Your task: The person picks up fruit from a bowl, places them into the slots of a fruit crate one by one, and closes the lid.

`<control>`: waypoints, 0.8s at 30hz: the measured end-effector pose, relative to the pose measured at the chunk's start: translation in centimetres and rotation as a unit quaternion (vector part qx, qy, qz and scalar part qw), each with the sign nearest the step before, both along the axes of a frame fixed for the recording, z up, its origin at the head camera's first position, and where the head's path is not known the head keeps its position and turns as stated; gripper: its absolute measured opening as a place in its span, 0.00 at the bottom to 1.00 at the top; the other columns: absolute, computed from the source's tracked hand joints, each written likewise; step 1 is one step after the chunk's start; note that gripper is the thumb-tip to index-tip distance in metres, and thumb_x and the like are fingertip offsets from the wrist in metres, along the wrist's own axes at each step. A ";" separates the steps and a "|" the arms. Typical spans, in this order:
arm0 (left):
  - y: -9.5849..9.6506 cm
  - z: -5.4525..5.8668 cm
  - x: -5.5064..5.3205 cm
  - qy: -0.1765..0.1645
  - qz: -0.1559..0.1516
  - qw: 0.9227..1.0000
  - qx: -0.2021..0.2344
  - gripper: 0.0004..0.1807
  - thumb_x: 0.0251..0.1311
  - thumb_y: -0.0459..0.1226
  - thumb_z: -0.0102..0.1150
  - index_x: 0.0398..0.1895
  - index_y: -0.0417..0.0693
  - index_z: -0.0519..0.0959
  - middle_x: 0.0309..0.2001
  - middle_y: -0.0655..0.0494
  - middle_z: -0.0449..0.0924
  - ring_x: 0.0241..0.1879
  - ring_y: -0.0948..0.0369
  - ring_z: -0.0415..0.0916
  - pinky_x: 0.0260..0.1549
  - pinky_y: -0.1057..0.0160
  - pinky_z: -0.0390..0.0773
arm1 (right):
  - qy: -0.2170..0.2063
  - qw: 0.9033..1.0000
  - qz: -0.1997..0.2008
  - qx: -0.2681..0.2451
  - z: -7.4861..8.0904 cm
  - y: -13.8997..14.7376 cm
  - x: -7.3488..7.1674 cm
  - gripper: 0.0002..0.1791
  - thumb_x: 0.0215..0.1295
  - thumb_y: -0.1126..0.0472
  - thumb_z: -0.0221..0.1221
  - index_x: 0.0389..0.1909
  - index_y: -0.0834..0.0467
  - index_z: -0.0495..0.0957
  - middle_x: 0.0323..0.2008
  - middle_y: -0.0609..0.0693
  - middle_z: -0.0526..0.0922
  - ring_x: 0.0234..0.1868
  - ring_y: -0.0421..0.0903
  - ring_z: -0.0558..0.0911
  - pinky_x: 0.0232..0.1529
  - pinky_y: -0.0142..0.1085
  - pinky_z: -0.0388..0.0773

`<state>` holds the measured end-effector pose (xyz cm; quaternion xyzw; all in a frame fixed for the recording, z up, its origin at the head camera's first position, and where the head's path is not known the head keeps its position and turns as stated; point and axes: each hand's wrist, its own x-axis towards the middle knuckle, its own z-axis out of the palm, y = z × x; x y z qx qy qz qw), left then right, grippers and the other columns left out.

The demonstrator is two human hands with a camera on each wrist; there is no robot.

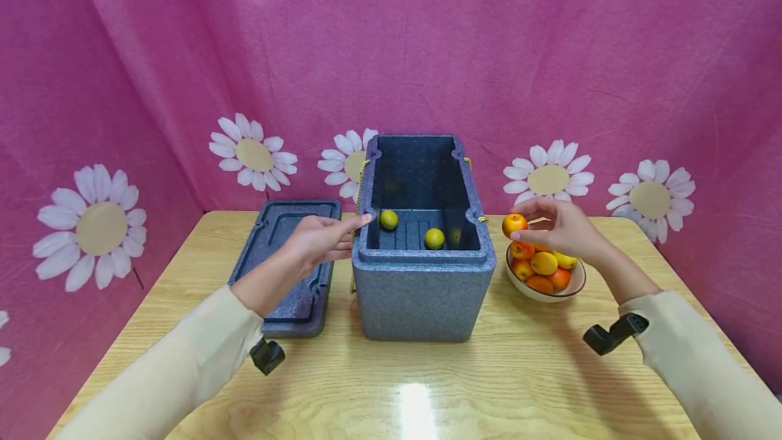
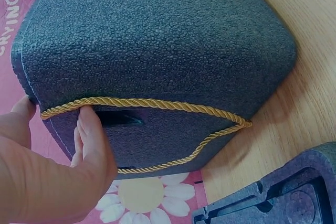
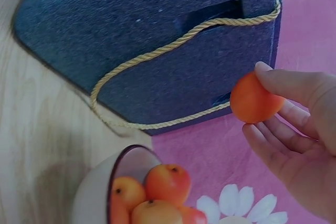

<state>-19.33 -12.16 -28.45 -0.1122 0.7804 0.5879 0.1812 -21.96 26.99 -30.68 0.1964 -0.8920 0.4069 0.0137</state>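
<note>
A dark grey foam box (image 1: 421, 304) stands lidless on the table, two yellow-green round fruits (image 1: 389, 219) on its floor. My left hand (image 1: 314, 243) holds its left wall, thumb on the rim and fingertips against the outside by the gold rope (image 2: 157, 104). To the right of the box, my right hand (image 1: 565, 231) pinches a small orange-red apple-like fruit (image 3: 254, 99) between thumb and fingers. Below that hand sits a cream bowl (image 1: 545, 297) with a dark rim, heaped with several red, orange and yellow fruits (image 1: 544, 263).
The box's grey lid (image 1: 284, 223) lies on the table to the left, beneath my left forearm. Another gold rope (image 3: 178, 40) loops along the box's right side. A pink curtain (image 1: 427, 39) with white daisies hangs behind the wooden table (image 1: 342, 386).
</note>
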 end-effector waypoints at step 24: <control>-0.1 0.4 0.1 0.000 -0.014 1.000 0.006 0.49 0.55 0.58 0.62 0.70 0.34 0.59 0.66 0.40 0.69 0.63 0.51 0.74 0.61 0.57 0.75 | 0.037 0.999 -0.004 -0.008 7.2 -4.1 -1.8 0.21 0.56 0.63 0.68 0.51 0.61 0.78 0.42 0.53 0.84 0.38 0.30 0.82 0.39 0.21 0.81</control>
